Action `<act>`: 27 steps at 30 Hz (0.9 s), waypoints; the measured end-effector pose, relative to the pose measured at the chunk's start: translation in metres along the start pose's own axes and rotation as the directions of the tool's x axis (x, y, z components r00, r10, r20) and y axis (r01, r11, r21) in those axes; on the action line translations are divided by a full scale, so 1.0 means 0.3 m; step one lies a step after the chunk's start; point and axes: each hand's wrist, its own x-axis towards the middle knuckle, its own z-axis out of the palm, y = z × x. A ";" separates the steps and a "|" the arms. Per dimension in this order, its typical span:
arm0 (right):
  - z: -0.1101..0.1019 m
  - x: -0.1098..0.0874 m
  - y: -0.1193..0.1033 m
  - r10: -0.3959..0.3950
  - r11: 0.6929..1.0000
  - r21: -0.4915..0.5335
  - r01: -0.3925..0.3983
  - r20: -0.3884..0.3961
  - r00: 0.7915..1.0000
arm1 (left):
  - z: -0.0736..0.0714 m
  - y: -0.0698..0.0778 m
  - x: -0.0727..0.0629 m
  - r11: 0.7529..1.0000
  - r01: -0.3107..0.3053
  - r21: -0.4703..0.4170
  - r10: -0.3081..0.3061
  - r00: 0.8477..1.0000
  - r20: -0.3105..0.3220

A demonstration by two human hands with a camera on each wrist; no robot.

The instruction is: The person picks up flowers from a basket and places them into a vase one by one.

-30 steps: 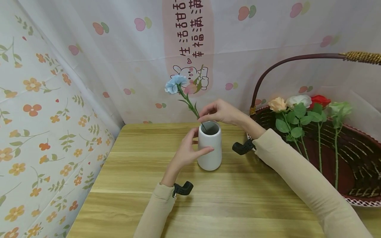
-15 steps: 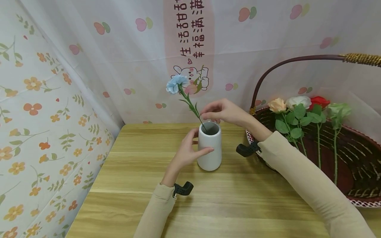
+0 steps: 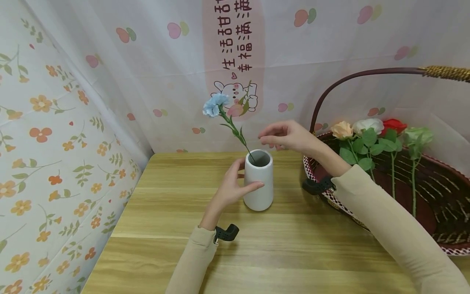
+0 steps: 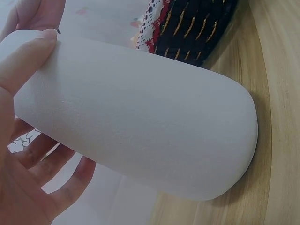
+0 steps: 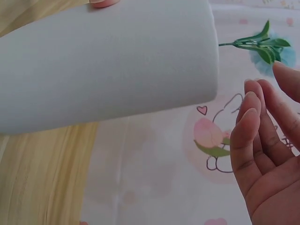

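One blue flower (image 3: 216, 105) stands alone in a white vase (image 3: 258, 190), its lower stem out of sight within. It looks artificial and should be light, with soft petals and a thin stem that probably bends and keeps its bend; the bare stem between leaves and rim seems the best place to pinch. Its long axis slants, bloom toward half past ten in the head view, stem end toward half past four.

The vase stands upright on the desk (image 3: 279, 253), mouth toward 12 o'clock, base toward 6. It is probably stiff, smooth ceramic, fairly heavy, breakable and somewhat slippery; a broad hold round the body would suit it, since a flower leaning out could tug it off balance.

From 9 o'clock the left hand (image 3: 232, 185) grips the vase, thumb across the near side and fingers behind. At 1 o'clock the right hand (image 3: 290, 135) hangs beyond the mouth, fingers loosely bent, holding nothing and apart from the flower.

Farther out at 3 o'clock sits a basket (image 3: 453, 200) with four roses, peach (image 3: 342, 129), white (image 3: 368, 123), red (image 3: 395, 124) and green (image 3: 418, 136), blooms toward 12.
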 end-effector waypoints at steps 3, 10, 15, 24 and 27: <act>-0.015 -0.016 0.003 -0.012 1.000 -0.025 0.012 -0.012 1.000 | 0.000 0.002 -0.002 1.000 0.003 0.008 -0.003 1.000 -0.004; -0.049 -0.060 0.000 -0.016 0.998 -0.069 0.014 -0.023 1.000 | 0.002 0.001 -0.001 1.000 0.007 0.015 -0.007 1.000 -0.002; -0.078 -0.097 -0.003 0.003 0.997 -0.077 -0.007 -0.057 0.998 | 0.003 0.000 -0.002 1.000 0.004 0.005 -0.004 1.000 -0.003; -0.147 -0.173 -0.001 0.040 0.997 -0.064 -0.049 -0.131 0.991 | 0.004 -0.002 -0.004 1.000 -0.001 0.020 0.001 1.000 -0.001; -0.173 -0.197 0.011 0.036 0.998 -0.045 -0.042 -0.142 0.989 | 0.005 -0.004 -0.006 1.000 -0.002 0.025 0.002 1.000 -0.002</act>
